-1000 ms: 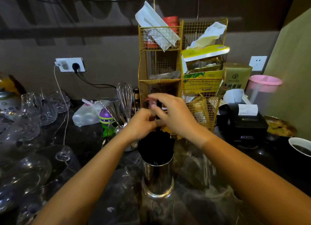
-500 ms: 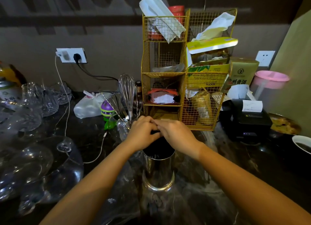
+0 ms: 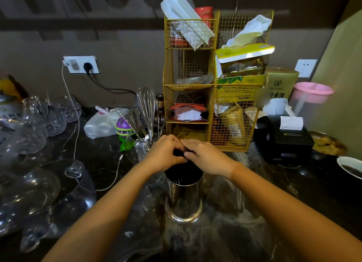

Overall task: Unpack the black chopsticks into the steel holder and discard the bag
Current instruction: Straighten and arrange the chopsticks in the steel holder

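Note:
The steel holder (image 3: 183, 199) stands upright on the dark counter in front of me. The black chopsticks (image 3: 183, 172) sit inside it, a dark bundle showing just above the rim. My left hand (image 3: 164, 154) and my right hand (image 3: 205, 155) rest together on top of the bundle, fingers curled around its upper ends. Both hands hide the chopstick tops. A clear plastic bag (image 3: 141, 218) lies crumpled on the counter around the holder's base, hard to make out.
A yellow wire rack (image 3: 211, 85) full of boxes and papers stands right behind the holder. A glass with a whisk (image 3: 147, 108) is just left of my hands. Glassware (image 3: 29, 173) crowds the left; a black receipt printer (image 3: 282, 140) and bowls sit right.
The chopstick bundle has dropped from well above the rim down into the holder. My hands came down with it and now rest on its top.

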The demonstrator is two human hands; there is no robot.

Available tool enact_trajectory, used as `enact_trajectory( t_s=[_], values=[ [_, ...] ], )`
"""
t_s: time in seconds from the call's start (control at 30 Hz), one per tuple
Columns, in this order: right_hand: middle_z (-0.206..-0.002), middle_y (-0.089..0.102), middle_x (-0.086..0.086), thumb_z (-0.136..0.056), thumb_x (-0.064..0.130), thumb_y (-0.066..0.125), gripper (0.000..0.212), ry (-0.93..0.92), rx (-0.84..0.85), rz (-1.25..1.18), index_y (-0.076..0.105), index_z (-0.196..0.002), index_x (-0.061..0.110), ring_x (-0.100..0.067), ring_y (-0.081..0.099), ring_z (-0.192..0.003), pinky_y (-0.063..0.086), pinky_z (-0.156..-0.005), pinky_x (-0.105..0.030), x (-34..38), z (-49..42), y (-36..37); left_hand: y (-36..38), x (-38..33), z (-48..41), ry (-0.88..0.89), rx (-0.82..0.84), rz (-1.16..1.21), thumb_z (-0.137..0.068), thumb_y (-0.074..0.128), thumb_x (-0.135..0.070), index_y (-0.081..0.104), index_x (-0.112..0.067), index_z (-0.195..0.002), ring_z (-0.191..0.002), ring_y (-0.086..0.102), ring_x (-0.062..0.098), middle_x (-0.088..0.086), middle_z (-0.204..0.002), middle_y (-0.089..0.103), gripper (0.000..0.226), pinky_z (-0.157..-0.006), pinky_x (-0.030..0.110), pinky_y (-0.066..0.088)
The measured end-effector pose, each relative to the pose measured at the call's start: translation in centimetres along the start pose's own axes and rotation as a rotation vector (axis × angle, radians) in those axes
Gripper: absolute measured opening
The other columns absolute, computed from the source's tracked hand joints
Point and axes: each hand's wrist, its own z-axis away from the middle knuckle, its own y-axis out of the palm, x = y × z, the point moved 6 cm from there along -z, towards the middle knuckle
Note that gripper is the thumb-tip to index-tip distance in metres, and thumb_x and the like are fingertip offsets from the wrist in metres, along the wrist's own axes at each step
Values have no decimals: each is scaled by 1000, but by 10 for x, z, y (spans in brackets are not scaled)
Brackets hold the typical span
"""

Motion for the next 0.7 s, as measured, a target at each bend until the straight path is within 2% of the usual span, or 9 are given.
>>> enact_trajectory(
  t_s=[0.07,0.13,0.2,0.27,0.3,0.37,0.43,0.6,0.7],
  values=[
    [-143,43,-7,-92,21,44,43,11,-77,-63,39,-134,13,-19,37,-132,27,-108,-28,-2,2,-17,-11,-6,-1,10,-5,49,-71,71,-23,65,-14,-101,-106,48,25,11,-109,55,32,-96,40,39],
    [-139,47,-7,-92,20,46,40,44,-149,-103,43,-131,15,-18,44,-125,30,-98,-20,-8,7,-34,-21,-14,-3,32,-17,83,-71,71,-22,64,-14,-104,-105,50,22,10,-111,57,34,-95,35,39],
    [-123,57,-8,-90,17,49,37,72,-173,-129,48,-127,15,-9,56,-100,34,-78,-5,-16,11,-47,-28,-23,-4,60,-18,109,-71,71,-20,63,-14,-105,-103,52,21,9,-110,58,35,-94,33,39],
    [-106,62,-7,-88,13,52,35,98,-154,-157,51,-123,12,3,53,-75,37,-62,1,-23,15,-52,-30,-32,-7,82,-5,91,-72,70,-19,62,-14,-107,-100,53,21,9,-109,60,36,-91,34,41],
    [-107,63,-8,-87,12,54,36,116,-135,-164,52,-122,12,1,54,-74,39,-64,-1,-26,18,-53,-28,-35,-8,90,9,71,-73,69,-19,62,-14,-108,-98,53,20,9,-109,60,36,-89,33,41],
    [-118,61,-11,-85,13,59,38,155,-91,-154,51,-122,12,-9,57,-83,42,-73,-16,-33,21,-48,-21,-42,-12,101,49,38,-73,69,-19,61,-15,-109,-95,53,17,8,-109,62,37,-84,29,41],
    [-120,60,-11,-81,15,63,41,190,-62,-150,51,-121,12,-11,56,-85,41,-74,-22,-39,24,-41,-12,-47,-15,112,94,5,-73,70,-20,61,-15,-109,-97,55,19,8,-110,63,38,-84,30,41],
    [-109,61,-9,-74,18,71,38,238,-55,-183,56,-109,10,-12,53,-80,37,-55,-15,-49,26,-25,5,-55,-20,130,158,-128,-71,71,-24,62,-18,-107,-97,55,21,6,-106,63,38,-81,34,43],
    [-93,64,-6,-74,16,71,17,256,-72,-215,56,-83,14,-13,55,-73,40,-50,-15,-52,25,-17,11,-57,-21,135,160,-185,-70,71,-25,64,-18,-98,-91,57,22,5,-98,65,29,-74,35,45]
  ],
)
